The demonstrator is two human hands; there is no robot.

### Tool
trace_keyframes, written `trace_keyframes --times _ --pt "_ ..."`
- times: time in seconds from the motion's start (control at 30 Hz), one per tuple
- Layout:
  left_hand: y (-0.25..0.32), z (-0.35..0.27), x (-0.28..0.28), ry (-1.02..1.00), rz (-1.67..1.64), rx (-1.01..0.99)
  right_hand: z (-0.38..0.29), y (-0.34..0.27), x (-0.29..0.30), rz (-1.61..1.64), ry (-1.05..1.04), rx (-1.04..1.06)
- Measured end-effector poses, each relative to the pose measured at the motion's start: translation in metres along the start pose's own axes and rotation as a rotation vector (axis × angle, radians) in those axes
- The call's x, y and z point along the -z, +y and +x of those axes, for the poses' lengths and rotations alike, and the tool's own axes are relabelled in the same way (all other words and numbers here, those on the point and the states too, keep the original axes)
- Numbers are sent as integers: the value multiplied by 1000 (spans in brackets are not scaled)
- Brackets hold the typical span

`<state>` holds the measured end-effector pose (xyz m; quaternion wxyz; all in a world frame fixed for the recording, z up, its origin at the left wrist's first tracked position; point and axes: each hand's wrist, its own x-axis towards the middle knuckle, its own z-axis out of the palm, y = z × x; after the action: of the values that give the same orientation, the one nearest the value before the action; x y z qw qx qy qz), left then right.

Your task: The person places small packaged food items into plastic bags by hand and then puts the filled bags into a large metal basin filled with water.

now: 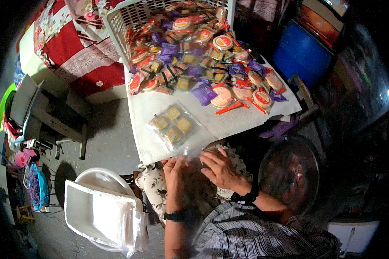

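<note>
A clear plastic bag (194,129) lies flat near the front edge of the white-covered table (139,129). Four small yellow wrapped sweets (172,135) sit inside it in a two-by-two group. My left hand (175,166) pinches the bag's near end at the table edge. My right hand (218,170) is beside that end with its fingers spread; whether its fingertips touch the plastic is unclear. Farther back is a heap of wrapped sweets, among them purple packets (204,94) and round pale wafers with red and yellow labels (223,42).
A white perforated plastic crate (116,35) lies behind the heap, open towards me. At lower left, a white tub (76,207) with clear plastic bags (134,226) rests on a round basin (116,178). A wooden stool (60,124) stands left; a blue barrel (300,51) stands right.
</note>
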<state>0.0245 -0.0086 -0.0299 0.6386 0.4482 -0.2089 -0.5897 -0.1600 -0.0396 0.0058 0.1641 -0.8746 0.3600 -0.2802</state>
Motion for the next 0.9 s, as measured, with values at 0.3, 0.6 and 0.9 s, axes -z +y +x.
trace_keyframes --times 0.3,0.6,0.9 --pt "20 -33 -32 -122 29 153 2 8 -17 1595 106 -729" --pt "-4 -73 -48 -65 282 305 2 29 -56 2512 -11 -693" --pt "-18 -100 -31 -168 370 324 -45 26 -36 2540 48 -603"
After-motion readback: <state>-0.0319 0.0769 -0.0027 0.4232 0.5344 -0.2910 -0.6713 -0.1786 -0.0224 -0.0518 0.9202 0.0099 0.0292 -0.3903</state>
